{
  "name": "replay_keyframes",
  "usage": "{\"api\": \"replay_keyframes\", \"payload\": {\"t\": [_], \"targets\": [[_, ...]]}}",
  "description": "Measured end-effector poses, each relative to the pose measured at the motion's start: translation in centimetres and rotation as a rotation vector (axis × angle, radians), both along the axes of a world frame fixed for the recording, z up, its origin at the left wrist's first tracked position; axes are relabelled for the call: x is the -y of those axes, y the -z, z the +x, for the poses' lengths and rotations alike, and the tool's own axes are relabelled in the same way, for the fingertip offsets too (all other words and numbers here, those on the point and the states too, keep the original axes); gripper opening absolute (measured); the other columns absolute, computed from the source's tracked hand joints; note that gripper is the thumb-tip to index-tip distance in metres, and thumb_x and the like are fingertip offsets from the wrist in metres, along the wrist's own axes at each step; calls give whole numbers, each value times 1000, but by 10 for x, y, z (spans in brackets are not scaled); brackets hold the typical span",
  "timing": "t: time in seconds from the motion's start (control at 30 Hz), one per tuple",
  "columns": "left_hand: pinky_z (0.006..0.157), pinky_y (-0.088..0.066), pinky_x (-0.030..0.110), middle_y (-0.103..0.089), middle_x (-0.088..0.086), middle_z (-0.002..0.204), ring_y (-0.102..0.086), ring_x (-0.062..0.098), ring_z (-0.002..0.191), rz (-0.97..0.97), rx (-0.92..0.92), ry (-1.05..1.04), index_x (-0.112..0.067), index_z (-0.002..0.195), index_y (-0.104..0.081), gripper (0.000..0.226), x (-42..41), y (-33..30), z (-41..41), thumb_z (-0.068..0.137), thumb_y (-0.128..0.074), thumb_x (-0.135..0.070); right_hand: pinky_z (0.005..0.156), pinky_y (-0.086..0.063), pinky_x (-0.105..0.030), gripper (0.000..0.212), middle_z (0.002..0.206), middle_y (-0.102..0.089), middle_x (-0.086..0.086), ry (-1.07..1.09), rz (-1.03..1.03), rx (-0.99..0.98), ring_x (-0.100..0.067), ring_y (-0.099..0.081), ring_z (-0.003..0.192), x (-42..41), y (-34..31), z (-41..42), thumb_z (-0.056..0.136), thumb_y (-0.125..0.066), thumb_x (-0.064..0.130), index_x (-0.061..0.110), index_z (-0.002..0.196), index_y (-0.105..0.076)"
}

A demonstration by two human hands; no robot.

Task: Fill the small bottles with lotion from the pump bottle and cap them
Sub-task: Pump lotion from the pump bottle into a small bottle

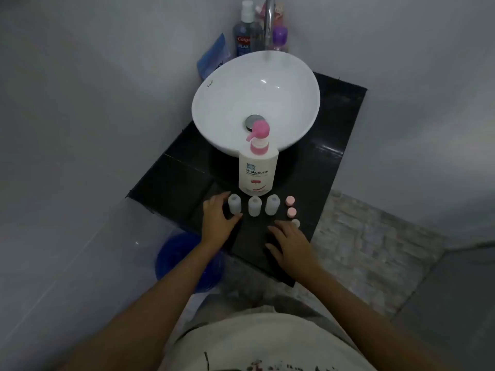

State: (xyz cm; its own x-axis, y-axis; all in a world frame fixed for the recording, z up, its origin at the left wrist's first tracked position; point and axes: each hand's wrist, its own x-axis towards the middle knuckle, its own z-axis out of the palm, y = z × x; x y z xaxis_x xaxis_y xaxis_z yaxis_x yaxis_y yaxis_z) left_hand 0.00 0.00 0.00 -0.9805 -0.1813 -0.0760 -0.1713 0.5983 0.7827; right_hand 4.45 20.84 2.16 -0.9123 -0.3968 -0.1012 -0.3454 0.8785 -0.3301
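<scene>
**A:** What did you have in view from the head camera?

**B:** I saw the pump bottle [257,171] upright on the black counter [171,178], just in front of the white basin [255,100]. It was white with a blue and red label, and its pink pump head had the spout turned to the left.

**A:** And the small bottles?

**B:** Three stood in a row just in front of the pump bottle, all upright, frosted white and uncapped: the left bottle [234,207], the middle bottle [254,206] and the right bottle [272,205]. They were near each other but apart.

**A:** Caps?

**B:** I counted three in a line to the right of the pump bottle's base and nearer to me. Two pink caps [290,201] lay one behind the other, and a white cap [295,223] was nearest me.

**A:** The hands?

**B:** My left hand [218,219] was at the left bottle with fingers loosely curved around it, thumb near its base. I couldn't tell whether it had actually closed on it. My right hand [290,246] lay flat with fingers spread and relaxed, holding nothing, its fingertips just beside the white cap.

**A:** Anything behind the basin?

**B:** A mouthwash bottle [245,36], a purple bottle [280,37] and the tap [269,22].
</scene>
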Motion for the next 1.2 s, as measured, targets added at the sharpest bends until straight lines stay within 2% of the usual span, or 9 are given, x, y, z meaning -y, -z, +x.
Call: {"api": "replay_keyframes", "payload": {"t": [0.17, 0.33, 0.47, 0.53, 0.6, 0.77, 0.87, 1.07, 1.2], "targets": [[91, -39, 26, -65, 4, 110, -54, 20, 110, 32, 38, 40, -13, 111, -62, 34, 2, -4, -4, 81, -70, -26, 90, -45, -25, 37, 115, -60, -7, 86, -307, -152, -15, -54, 107, 6, -53, -22, 89, -50, 38, 12, 112, -62], [76, -35, 12, -59, -8, 103, -49, 6, 102, 81, -50, -52, -23, 106, -61, 26, 4, -22, -1, 82, -69, -28, 66, -44, -17, 24, 82, -64, -3, 105, -671, -358, -10, -56, 72, 16, -134, -71, 92, -53, 26, 7, 91, -66], [73, -41, 8, -56, -8, 100, -52, -4, 90, 76, -178, -42, -27, 110, -58, 27, 5, -53, -6, 85, -66, -33, 64, -42, -12, 23, 79, -60, 2, 183, -804, -485, -7, -54, 69, 33, -181, -127, 92, -53, 24, 5, 87, -65], [75, -40, 1, -55, -7, 102, -51, -11, 94, 72, -225, -21, -28, 116, -57, 29, 3, -71, -11, 88, -64, -33, 65, -41, -11, 25, 80, -63, 0, 151, -765, -375, -7, -54, 70, 45, -191, -153, 93, -53, 27, 6, 86, -64], [77, -37, -3, -53, -6, 102, -49, -14, 96, 58, -263, -5, -32, 118, -54, 30, 0, -89, -14, 89, -62, -33, 69, -44, -17, 30, 80, -68, -6, 98, -708, -128, -12, -59, 72, 56, -190, -170, 94, -51, 30, 5, 87, -66], [69, -41, 6, -49, -5, 103, -52, -4, 91, 31, -280, 29, -35, 125, -49, 38, -7, -117, -17, 89, -60, -35, 80, -52, -34, 35, 79, -71, -13, 16, -670, 233, -24, -67, 74, 70, -169, -183, 97, -47, 29, 6, 86, -71], [71, -38, 10, -50, -1, 104, -52, 4, 89, -16, -288, 16, -27, 128, -51, 40, -11, -125, -18, 89, -60, -34, 79, -52, -30, 35, 75, -71, -13, 28, -711, 273, -23, -67, 72, 71, -164, -187, 96, -47, 28, 7, 81, -71], [77, -49, 24, -47, 2, 104, -53, 13, 92, -50, -299, 3, -22, 133, -48, 45, -15, -138, -19, 90, -59, -33, 79, -49, -26, 38, 79, -72, -14, 51, -722, 273, -17, -65, 74, 72, -159, -187, 97, -46, 28, 4, 84, -72], [79, -48, 22, -51, 4, 105, -53, 13, 94, 13, -321, -4, -17, 134, -50, 48, -15, -142, -17, 89, -62, -28, 85, -49, -32, 40, 78, -71, -13, 69, -734, 301, -20, -64, 78, 74, -157, -188, 98, -44, 29, 3, 85, -72]]}}
